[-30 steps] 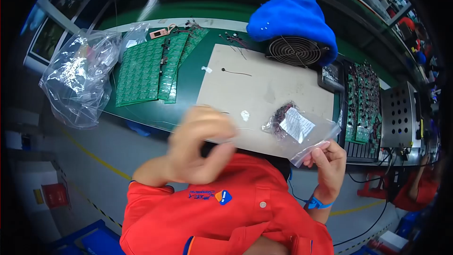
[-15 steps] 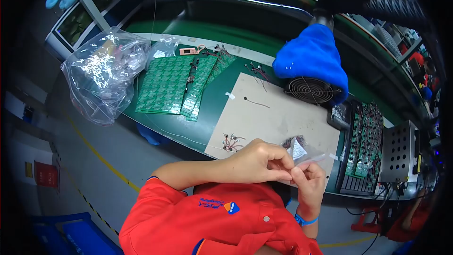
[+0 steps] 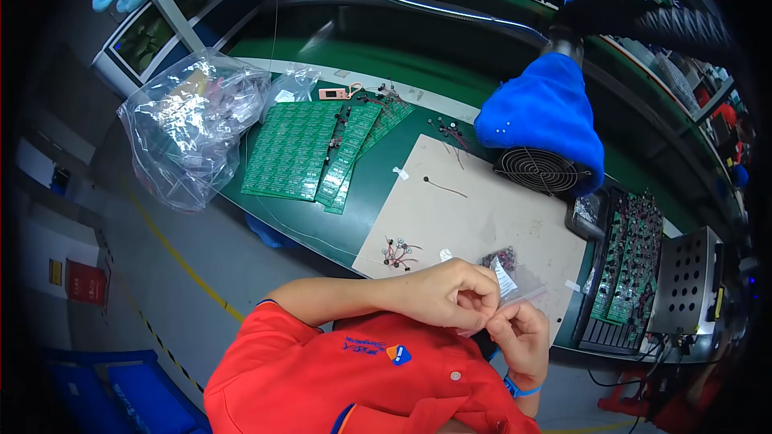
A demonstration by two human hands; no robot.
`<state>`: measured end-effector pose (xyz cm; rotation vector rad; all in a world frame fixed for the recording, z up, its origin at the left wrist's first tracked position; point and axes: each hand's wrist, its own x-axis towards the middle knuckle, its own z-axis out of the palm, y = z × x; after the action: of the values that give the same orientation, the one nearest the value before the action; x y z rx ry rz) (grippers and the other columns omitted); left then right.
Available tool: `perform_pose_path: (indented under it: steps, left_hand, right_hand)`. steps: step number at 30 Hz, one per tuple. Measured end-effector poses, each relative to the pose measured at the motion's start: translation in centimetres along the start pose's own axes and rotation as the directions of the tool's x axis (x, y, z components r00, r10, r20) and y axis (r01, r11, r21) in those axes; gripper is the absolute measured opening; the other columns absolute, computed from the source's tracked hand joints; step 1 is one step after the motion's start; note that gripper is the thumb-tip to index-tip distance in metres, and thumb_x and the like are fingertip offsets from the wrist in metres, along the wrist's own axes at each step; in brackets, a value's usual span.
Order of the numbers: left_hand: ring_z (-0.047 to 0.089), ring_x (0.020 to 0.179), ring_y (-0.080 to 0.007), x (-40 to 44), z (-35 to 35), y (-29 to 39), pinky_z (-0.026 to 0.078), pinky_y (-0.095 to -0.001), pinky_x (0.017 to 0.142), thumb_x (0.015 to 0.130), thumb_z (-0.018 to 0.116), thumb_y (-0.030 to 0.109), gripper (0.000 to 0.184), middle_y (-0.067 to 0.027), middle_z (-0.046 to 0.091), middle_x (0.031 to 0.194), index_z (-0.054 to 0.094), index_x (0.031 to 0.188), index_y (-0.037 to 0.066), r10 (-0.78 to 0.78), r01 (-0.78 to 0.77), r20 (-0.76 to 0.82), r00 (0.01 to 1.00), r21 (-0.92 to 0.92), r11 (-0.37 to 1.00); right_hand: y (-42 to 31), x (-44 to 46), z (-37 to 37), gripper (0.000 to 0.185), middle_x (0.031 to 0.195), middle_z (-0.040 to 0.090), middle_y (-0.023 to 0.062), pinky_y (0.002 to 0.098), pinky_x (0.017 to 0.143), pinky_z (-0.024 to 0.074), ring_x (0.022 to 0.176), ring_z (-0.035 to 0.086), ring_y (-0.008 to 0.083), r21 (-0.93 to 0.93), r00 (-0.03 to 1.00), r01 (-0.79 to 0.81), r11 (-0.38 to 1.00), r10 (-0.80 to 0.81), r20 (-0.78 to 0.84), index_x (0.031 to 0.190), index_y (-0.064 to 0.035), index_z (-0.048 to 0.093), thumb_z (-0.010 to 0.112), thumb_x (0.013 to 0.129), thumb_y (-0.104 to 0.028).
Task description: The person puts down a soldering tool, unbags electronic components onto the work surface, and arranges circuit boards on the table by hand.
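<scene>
Over the near edge of the bench, my left hand and my right hand meet, thumbs and fingertips pinched together. Both grip the edge of a small clear zip bag. Inside it lie small dark parts with red wires, and a white label shows through. The exact spot of the pinch is partly covered by my fingers. Left of my hands, a small cluster of round parts with red and black wires rests on the beige board. A single wired part lies farther up the board.
Green circuit board panels lie at the left beside a large clear plastic bag. A blue-covered fan nozzle hangs over the board. At right stand a black rack of populated boards and a perforated metal box.
My joined hands have shifted slightly down and left relative to the bag, which shows more of its contents and label. A small white scrap now shows above my left hand. The view has shifted slightly.
</scene>
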<state>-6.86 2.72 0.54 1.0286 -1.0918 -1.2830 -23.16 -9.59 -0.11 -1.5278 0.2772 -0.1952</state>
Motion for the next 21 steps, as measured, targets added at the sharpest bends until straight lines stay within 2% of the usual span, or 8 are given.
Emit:
perform_pose_path:
  steps: [7,9,11,14,15,17,18,21]
  left_hand:
    - [0.05,0.072,-0.0064,-0.2,-0.2,-1.2,0.043,-0.0199,0.063,0.077,0.054,-0.006,0.003,-0.0068,0.049,0.09,0.054,0.077,-0.003,0.043,-0.031,0.07,0.997,-0.171,0.985]
    - [0.048,0.07,-0.0063,-0.2,0.1,-1.6,0.043,-0.0193,0.063,0.078,0.052,-0.006,0.004,-0.007,0.049,0.09,0.051,0.077,-0.003,0.032,-0.043,-0.036,0.999,-0.327,0.944]
    - [0.048,0.07,-0.0062,-0.3,0.3,-1.8,0.043,-0.019,0.063,0.079,0.051,-0.006,0.004,-0.0071,0.049,0.09,0.05,0.077,-0.003,0.024,-0.056,-0.084,0.996,-0.406,0.912]
    - [0.05,0.07,-0.0076,-0.7,0.6,-1.6,0.044,-0.0197,0.063,0.079,0.05,-0.005,0.006,-0.0069,0.049,0.089,0.047,0.076,-0.001,0.185,-0.219,-0.326,0.927,-0.072,0.973]
    - [0.05,0.07,-0.0076,-0.7,0.8,-1.4,0.044,-0.0197,0.063,0.079,0.05,-0.005,0.006,-0.0069,0.049,0.089,0.047,0.076,-0.001,0.186,-0.221,-0.324,0.928,-0.077,0.972]
    - [0.052,0.069,-0.0089,-0.2,1.2,-1.0,0.045,-0.0207,0.062,0.078,0.051,-0.004,0.006,-0.0071,0.05,0.088,0.046,0.075,0.0,0.286,-0.215,-0.312,0.906,0.241,0.946]
    - [0.052,0.069,-0.0095,0.0,1.5,-0.8,0.046,-0.0212,0.061,0.078,0.052,-0.003,0.007,-0.0072,0.05,0.087,0.046,0.075,0.0,0.334,-0.205,-0.293,0.896,0.393,0.896]
    - [0.053,0.067,-0.0103,-0.1,2.6,-0.6,0.045,-0.0231,0.058,0.076,0.053,-0.002,0.008,-0.0074,0.05,0.086,0.046,0.075,0.001,0.333,-0.2,-0.283,0.9,0.411,0.89]
  right_hand:
    - [0.1,0.2,0.1,0.011,0.071,0.059,0.0043,0.0213,0.057,0.0419,0.065,0.051,0.0072,0.147,1.0,0.006,0.989,-0.008,0.01,0.073,0.0023,0.053,0.06,0.08,-0.002]
    - [0.3,0.2,-0.1,0.011,0.071,0.056,0.0028,0.0212,0.056,0.0401,0.065,0.049,0.0058,0.239,0.999,0.041,0.97,-0.045,0.011,0.071,0.0016,0.05,0.058,0.079,0.0]
    - [0.2,-0.3,-0.8,0.012,0.069,0.055,0.0029,0.021,0.055,0.0381,0.062,0.048,0.0074,0.114,0.996,0.034,0.993,-0.025,-0.081,0.071,0.0001,0.049,0.059,0.078,0.0]
    - [-0.5,-0.6,-1.0,0.015,0.066,0.051,0.0031,0.0206,0.054,0.0342,0.058,0.045,0.0105,-0.128,0.965,-0.016,0.992,-0.018,-0.262,0.069,-0.0029,0.046,0.06,0.076,-0.001]
    - [-0.9,-0.4,-0.5,0.012,0.066,0.052,0.0045,0.0221,0.053,0.036,0.057,0.047,0.0125,-0.404,0.905,0.094,0.91,-0.247,-0.346,0.07,-0.0021,0.047,0.058,0.074,0.001]
    - [-1.9,0.2,0.7,0.008,0.066,0.052,0.0074,0.0251,0.052,0.0398,0.055,0.05,0.0163,-0.852,0.678,0.15,0.501,-0.68,-0.28,0.072,-0.0006,0.048,0.054,0.071,0.004]
    - [-2.5,0.3,1.4,0.008,0.066,0.052,0.0074,0.0251,0.052,0.0398,0.055,0.05,0.0163,-0.855,0.679,0.145,0.497,-0.679,-0.279,0.072,-0.0006,0.048,0.054,0.071,0.004]
    - [-4.0,0.1,3.0,0.007,0.064,0.051,0.0111,0.0316,0.048,0.0419,0.052,0.053,0.0261,-0.761,0.754,0.433,0.483,-0.657,0.013,0.073,-0.0012,0.05,0.055,0.07,0.003]
